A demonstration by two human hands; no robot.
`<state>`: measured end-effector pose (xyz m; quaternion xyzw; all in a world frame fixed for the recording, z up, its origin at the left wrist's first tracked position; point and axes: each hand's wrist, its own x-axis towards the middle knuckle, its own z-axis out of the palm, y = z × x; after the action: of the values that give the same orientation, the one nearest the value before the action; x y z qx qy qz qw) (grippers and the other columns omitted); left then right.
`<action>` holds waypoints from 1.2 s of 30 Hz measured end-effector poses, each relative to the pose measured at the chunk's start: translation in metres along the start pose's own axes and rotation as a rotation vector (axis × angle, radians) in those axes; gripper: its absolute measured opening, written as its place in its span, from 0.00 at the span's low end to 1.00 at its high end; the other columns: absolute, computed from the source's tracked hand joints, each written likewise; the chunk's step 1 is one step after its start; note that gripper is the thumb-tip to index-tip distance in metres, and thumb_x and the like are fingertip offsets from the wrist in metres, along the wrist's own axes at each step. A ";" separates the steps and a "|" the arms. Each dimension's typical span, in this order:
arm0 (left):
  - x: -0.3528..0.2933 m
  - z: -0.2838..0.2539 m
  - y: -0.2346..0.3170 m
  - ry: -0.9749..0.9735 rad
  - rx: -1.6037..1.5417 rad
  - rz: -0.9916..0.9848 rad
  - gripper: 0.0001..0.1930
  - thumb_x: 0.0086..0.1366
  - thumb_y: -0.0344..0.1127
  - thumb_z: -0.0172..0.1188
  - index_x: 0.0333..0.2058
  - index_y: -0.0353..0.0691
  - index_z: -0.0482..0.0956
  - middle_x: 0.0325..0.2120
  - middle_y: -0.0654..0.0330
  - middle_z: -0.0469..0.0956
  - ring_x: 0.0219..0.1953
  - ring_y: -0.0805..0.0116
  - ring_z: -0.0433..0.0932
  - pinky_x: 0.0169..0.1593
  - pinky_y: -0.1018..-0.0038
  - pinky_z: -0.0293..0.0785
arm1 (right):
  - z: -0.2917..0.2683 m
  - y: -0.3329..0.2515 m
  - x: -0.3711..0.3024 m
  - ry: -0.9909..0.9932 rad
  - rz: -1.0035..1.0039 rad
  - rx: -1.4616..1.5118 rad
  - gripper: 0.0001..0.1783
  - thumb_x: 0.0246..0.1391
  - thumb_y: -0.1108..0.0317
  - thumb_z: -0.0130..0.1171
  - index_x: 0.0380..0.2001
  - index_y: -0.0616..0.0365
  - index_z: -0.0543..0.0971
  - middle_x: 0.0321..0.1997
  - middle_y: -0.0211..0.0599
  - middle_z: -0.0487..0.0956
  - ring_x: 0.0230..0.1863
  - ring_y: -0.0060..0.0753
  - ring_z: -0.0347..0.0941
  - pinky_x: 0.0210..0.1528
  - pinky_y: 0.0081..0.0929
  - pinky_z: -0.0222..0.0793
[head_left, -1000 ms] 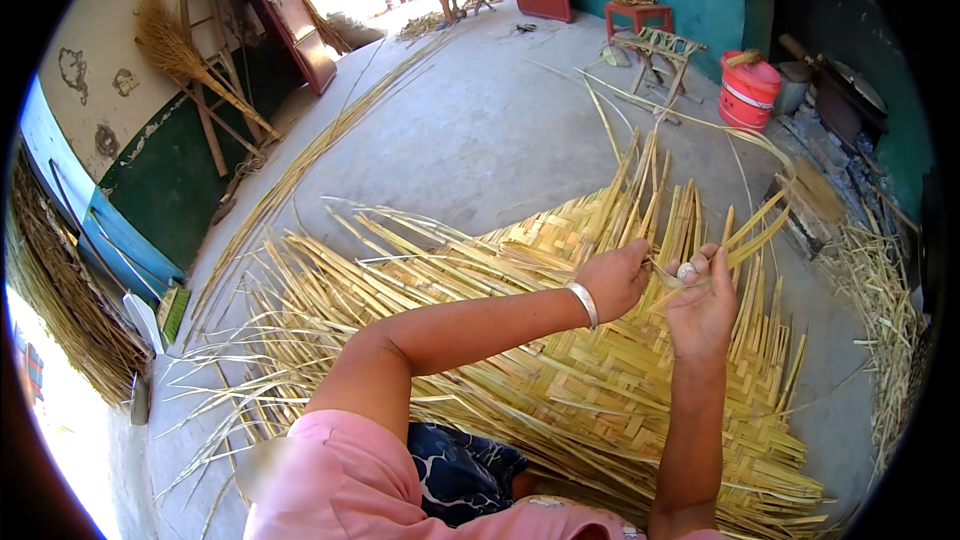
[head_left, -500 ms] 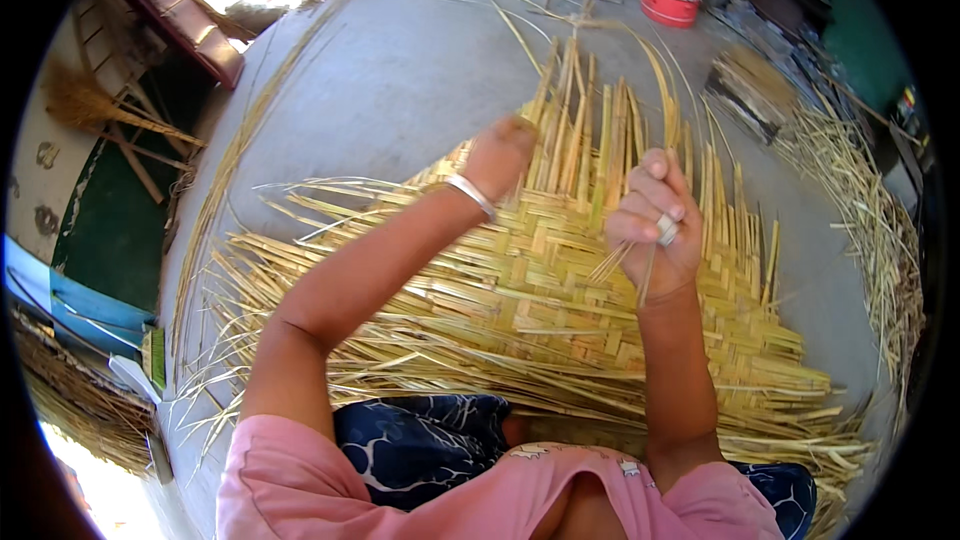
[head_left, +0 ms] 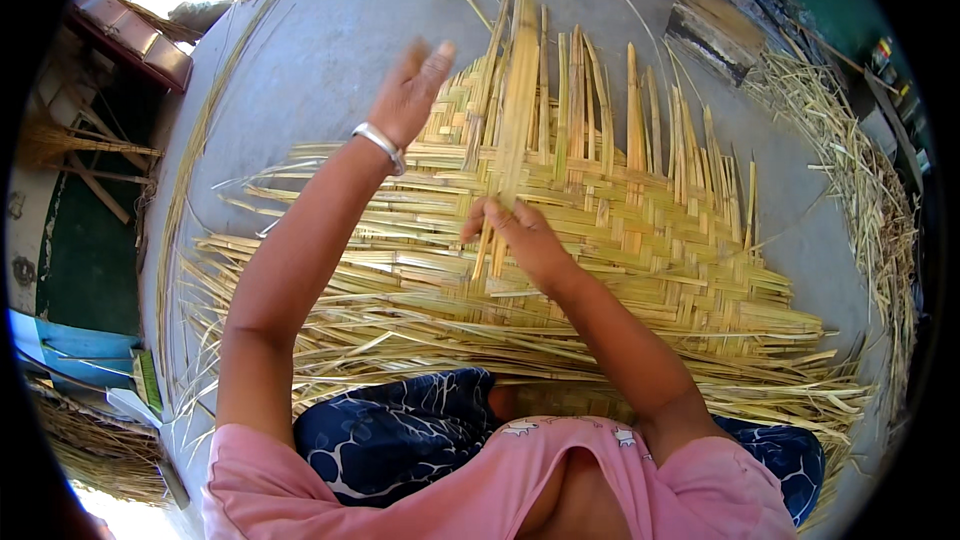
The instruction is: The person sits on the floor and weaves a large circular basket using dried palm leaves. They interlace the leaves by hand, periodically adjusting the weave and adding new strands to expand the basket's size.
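Strips [head_left: 518, 90] pinched in our right grip [head_left: 525, 240]
Our raised left grip [head_left: 408, 100] is spread; the yellow woven mat [head_left: 625, 235] looks ragged-edged.

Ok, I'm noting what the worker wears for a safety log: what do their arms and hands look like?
Short pink sleeves leave both forearms bare. The left hand has a shiny silver-coloured bangle at its wrist; the right hand shows none. Neither wears a glove.
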<state>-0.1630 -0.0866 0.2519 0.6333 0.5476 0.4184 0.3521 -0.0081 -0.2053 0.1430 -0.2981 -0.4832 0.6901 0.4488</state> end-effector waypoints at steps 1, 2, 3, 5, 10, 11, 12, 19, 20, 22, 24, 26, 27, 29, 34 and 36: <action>0.003 0.004 -0.017 -0.197 -0.259 -0.255 0.35 0.64 0.56 0.49 0.57 0.30 0.58 0.49 0.46 0.69 0.53 0.58 0.69 0.55 0.66 0.65 | 0.007 0.017 0.002 -0.056 0.019 0.010 0.20 0.64 0.54 0.39 0.38 0.60 0.72 0.32 0.33 0.77 0.38 0.24 0.71 0.47 0.25 0.65; 0.006 0.012 -0.021 -0.407 -0.530 -0.506 0.34 0.64 0.57 0.47 0.55 0.30 0.61 0.47 0.47 0.72 0.49 0.59 0.73 0.52 0.66 0.69 | 0.013 0.025 0.000 -0.092 0.033 -0.018 0.19 0.64 0.54 0.39 0.38 0.60 0.72 0.32 0.32 0.77 0.38 0.23 0.71 0.47 0.25 0.65; 0.006 0.019 -0.022 -0.405 -0.573 -0.496 0.31 0.65 0.55 0.47 0.53 0.31 0.62 0.44 0.48 0.73 0.45 0.60 0.74 0.49 0.67 0.71 | 0.020 0.031 -0.004 -0.128 0.047 -0.046 0.19 0.64 0.55 0.40 0.37 0.59 0.72 0.32 0.32 0.77 0.38 0.22 0.71 0.47 0.24 0.64; -0.003 0.037 0.002 -0.419 -0.657 -0.483 0.26 0.66 0.51 0.47 0.50 0.31 0.66 0.40 0.49 0.75 0.38 0.62 0.77 0.42 0.68 0.75 | 0.025 0.054 -0.013 -0.159 0.102 -0.064 0.19 0.64 0.55 0.39 0.37 0.59 0.73 0.33 0.31 0.77 0.39 0.22 0.70 0.48 0.24 0.64; 0.006 0.038 0.019 -0.359 -0.525 -0.237 0.12 0.68 0.37 0.45 0.40 0.33 0.70 0.26 0.56 0.77 0.24 0.70 0.76 0.29 0.77 0.73 | 0.015 0.092 -0.017 -0.275 0.263 -0.178 0.20 0.63 0.54 0.43 0.46 0.58 0.73 0.42 0.30 0.78 0.47 0.23 0.68 0.52 0.25 0.62; -0.001 0.037 0.019 -0.417 -0.461 -0.228 0.11 0.68 0.36 0.45 0.39 0.33 0.71 0.25 0.57 0.77 0.23 0.70 0.75 0.28 0.77 0.73 | 0.007 0.065 -0.015 -0.371 0.308 -0.190 0.26 0.60 0.56 0.49 0.57 0.58 0.66 0.51 0.33 0.75 0.55 0.23 0.65 0.55 0.24 0.60; -0.007 0.043 0.018 -0.491 -0.405 -0.216 0.11 0.68 0.35 0.46 0.39 0.33 0.71 0.24 0.57 0.77 0.22 0.70 0.75 0.27 0.77 0.72 | -0.012 0.056 -0.013 -0.351 0.255 -0.059 0.29 0.59 0.57 0.51 0.60 0.58 0.61 0.55 0.34 0.72 0.58 0.24 0.63 0.56 0.25 0.59; -0.056 0.033 0.011 -0.892 -0.005 -0.299 0.14 0.67 0.40 0.49 0.37 0.32 0.73 0.23 0.56 0.78 0.20 0.73 0.77 0.24 0.80 0.73 | -0.087 -0.069 0.010 -0.080 -0.304 0.679 0.25 0.60 0.57 0.46 0.57 0.57 0.61 0.58 0.40 0.66 0.57 0.42 0.63 0.58 0.40 0.60; -0.057 0.032 0.008 -0.889 0.018 -0.302 0.13 0.67 0.39 0.48 0.35 0.33 0.74 0.24 0.57 0.79 0.21 0.73 0.77 0.25 0.79 0.72 | -0.097 -0.082 0.006 -0.058 -0.372 0.652 0.23 0.60 0.59 0.46 0.55 0.58 0.63 0.56 0.42 0.68 0.57 0.42 0.64 0.58 0.39 0.61; -0.054 0.021 -0.005 -0.890 0.046 -0.370 0.14 0.67 0.40 0.48 0.35 0.34 0.74 0.24 0.57 0.79 0.21 0.73 0.77 0.24 0.79 0.71 | -0.110 -0.101 -0.003 -0.029 -0.500 0.601 0.19 0.61 0.63 0.45 0.52 0.59 0.67 0.54 0.46 0.70 0.56 0.41 0.65 0.57 0.37 0.61; -0.047 0.013 -0.020 -0.846 0.142 -0.408 0.13 0.67 0.40 0.48 0.34 0.36 0.74 0.22 0.59 0.78 0.20 0.74 0.78 0.22 0.81 0.70 | -0.117 -0.116 -0.016 0.048 -0.548 0.473 0.16 0.60 0.64 0.46 0.48 0.60 0.71 0.50 0.45 0.73 0.52 0.40 0.68 0.52 0.36 0.65; -0.042 0.000 -0.042 -0.766 0.235 -0.457 0.12 0.67 0.40 0.48 0.34 0.38 0.74 0.22 0.60 0.78 0.20 0.75 0.77 0.21 0.82 0.69 | -0.125 -0.125 -0.024 0.094 -0.608 0.301 0.15 0.60 0.65 0.46 0.47 0.60 0.71 0.47 0.44 0.75 0.49 0.38 0.70 0.51 0.34 0.66; -0.037 -0.008 -0.058 -0.747 0.313 -0.476 0.12 0.67 0.40 0.48 0.33 0.38 0.74 0.22 0.60 0.78 0.19 0.75 0.77 0.21 0.81 0.69 | -0.124 -0.132 -0.029 0.160 -0.624 0.217 0.14 0.60 0.65 0.46 0.45 0.60 0.73 0.43 0.41 0.77 0.46 0.32 0.71 0.49 0.31 0.66; -0.033 -0.024 -0.081 -0.716 0.404 -0.523 0.13 0.66 0.41 0.47 0.33 0.37 0.74 0.22 0.60 0.78 0.19 0.74 0.77 0.22 0.80 0.70 | -0.126 -0.134 -0.031 0.251 -0.586 -0.021 0.13 0.61 0.67 0.45 0.45 0.62 0.73 0.45 0.42 0.76 0.48 0.33 0.71 0.51 0.31 0.67; -0.024 -0.033 -0.115 -0.733 0.521 -0.516 0.13 0.65 0.41 0.47 0.32 0.37 0.74 0.23 0.59 0.78 0.20 0.73 0.77 0.23 0.77 0.71 | -0.139 -0.115 -0.032 0.404 -0.477 -0.248 0.11 0.60 0.70 0.47 0.42 0.62 0.74 0.42 0.39 0.77 0.45 0.29 0.73 0.48 0.26 0.69; -0.022 -0.038 -0.127 -0.711 0.533 -0.555 0.12 0.64 0.39 0.47 0.32 0.37 0.74 0.23 0.58 0.78 0.20 0.71 0.77 0.23 0.77 0.71 | -0.138 -0.114 -0.035 0.421 -0.456 -0.188 0.11 0.60 0.70 0.48 0.42 0.62 0.75 0.41 0.38 0.78 0.44 0.28 0.74 0.48 0.26 0.69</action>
<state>-0.2494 -0.0892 0.1487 0.6348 0.6290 -0.0854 0.4405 0.1608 -0.1674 0.2001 -0.3586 -0.4957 0.4473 0.6524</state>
